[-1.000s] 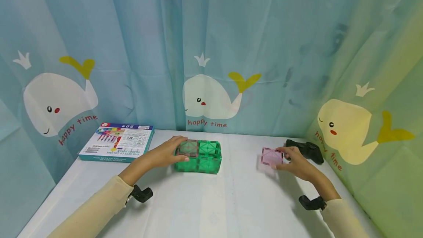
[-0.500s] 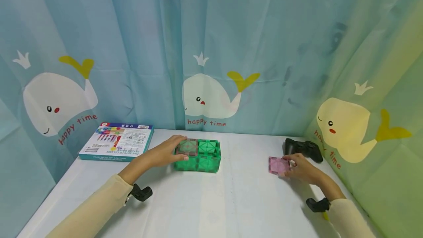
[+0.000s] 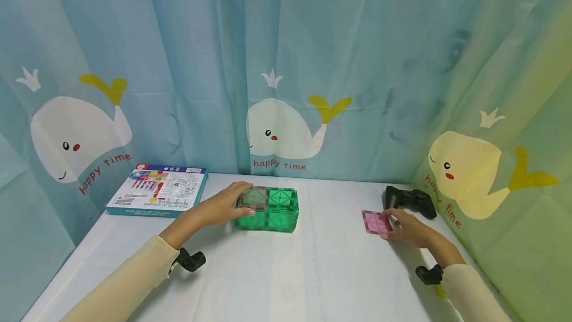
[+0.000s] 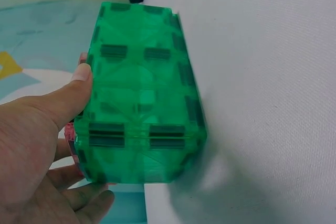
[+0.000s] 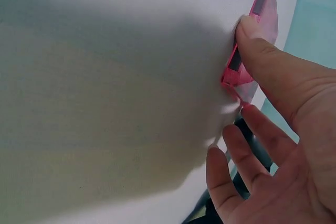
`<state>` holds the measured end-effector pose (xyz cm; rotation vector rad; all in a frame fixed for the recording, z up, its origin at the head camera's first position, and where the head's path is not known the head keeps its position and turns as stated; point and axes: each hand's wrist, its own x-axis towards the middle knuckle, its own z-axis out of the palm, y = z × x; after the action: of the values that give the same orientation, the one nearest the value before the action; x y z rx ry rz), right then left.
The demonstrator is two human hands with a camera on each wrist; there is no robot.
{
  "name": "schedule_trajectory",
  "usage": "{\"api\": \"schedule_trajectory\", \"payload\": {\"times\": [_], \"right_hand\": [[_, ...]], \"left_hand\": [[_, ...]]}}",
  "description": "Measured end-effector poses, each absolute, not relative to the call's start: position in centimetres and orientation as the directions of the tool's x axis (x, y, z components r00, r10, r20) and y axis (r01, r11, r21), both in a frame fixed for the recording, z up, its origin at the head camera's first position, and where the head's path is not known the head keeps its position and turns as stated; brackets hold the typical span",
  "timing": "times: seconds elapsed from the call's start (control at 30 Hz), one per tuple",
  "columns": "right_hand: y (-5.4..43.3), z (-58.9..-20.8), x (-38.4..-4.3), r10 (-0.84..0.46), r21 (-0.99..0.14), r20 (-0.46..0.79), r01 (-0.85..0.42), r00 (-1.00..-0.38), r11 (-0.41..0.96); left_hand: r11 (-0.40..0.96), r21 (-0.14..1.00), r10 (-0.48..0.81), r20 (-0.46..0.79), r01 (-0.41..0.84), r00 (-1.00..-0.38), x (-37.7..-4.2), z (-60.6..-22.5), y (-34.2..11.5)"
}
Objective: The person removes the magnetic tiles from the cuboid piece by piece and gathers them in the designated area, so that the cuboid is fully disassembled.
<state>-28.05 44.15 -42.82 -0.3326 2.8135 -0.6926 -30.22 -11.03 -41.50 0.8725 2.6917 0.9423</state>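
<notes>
Since a second ago, the right hand (image 3: 408,230) and pink tile (image 3: 374,221) have shifted rightward, and the tile now lies flatter, near the black controller (image 3: 410,201); whether it touches the table (image 3: 330,262) is unclear. Thumb and fingers pinch its edge, covering one corner. Curved loosely, the left hand (image 3: 223,208) grips the green block (image 3: 282,220), fingertips mostly hidden behind. A yellow thing (image 3: 440,290) shows only partly beside the right sleeve (image 3: 473,292).

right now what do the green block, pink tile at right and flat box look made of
The green block looks like smooth, translucent plastic: dark strips show through it. The pink tile seems translucent plastic too, with dark strips along its edge. The flat box is probably cardboard, given its printed text and pictures; gloss unclear.
</notes>
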Motion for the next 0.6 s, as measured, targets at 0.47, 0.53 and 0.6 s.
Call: {"api": "schedule_trajectory", "payload": {"times": [0.47, 0.53, 0.6], "right_hand": [[40.9, -41.9, -27.8, -0.309, -0.249, -0.041, -0.29, -0.95, 0.924], [39.7, -41.6, -27.7, -0.336, -0.263, -0.015, -0.32, -0.942, 0.91], [38.3, -41.2, -27.8, -0.366, -0.291, -0.001, -0.35, -0.931, 0.89]], "left_hand": [[0.631, 0.618, 0.573, 0.035, 0.468, -0.819, -30.2, -41.6, -11.2], [0.627, 0.623, 0.575, 0.033, 0.467, -0.817, -30.2, -41.6, -11.2], [0.626, 0.628, 0.574, 0.031, 0.463, -0.818, -30.2, -41.6, -11.2]]}}
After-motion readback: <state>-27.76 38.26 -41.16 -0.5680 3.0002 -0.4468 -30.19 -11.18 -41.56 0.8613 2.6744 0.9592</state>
